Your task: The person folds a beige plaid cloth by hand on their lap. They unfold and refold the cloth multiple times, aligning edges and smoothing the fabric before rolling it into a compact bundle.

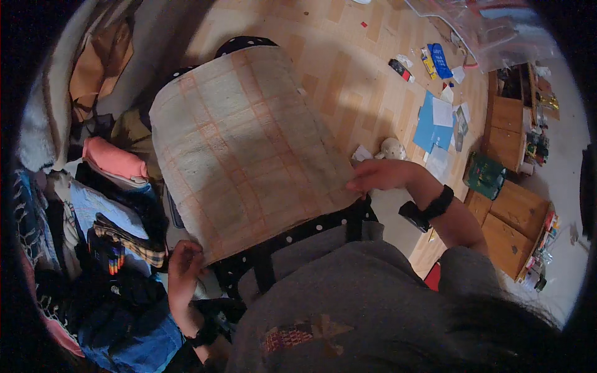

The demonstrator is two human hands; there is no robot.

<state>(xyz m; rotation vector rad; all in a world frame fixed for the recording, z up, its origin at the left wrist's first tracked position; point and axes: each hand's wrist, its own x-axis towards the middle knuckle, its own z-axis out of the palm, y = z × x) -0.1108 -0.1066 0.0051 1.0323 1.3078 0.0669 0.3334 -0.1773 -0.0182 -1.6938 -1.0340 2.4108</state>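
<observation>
A cream towel [242,149] with orange checked lines lies spread in front of me, its near edge close to my body. Beneath it, black fabric with white dots [298,235] shows along the near side and at the far edge. My right hand [378,175] pinches the towel's near right corner between thumb and fingers. At the near left corner, my left hand [186,261] has its curled fingers on the towel's edge; the fingertips are partly blurred. I wear dark bands on both wrists.
Folded clothes [112,200] are piled at my left, with dark blue garments [126,321] nearer me. Blue and white papers [436,121], small packets [436,60] and a plush toy [392,149] lie on the wooden floor. Wooden drawers [513,210] stand at the right.
</observation>
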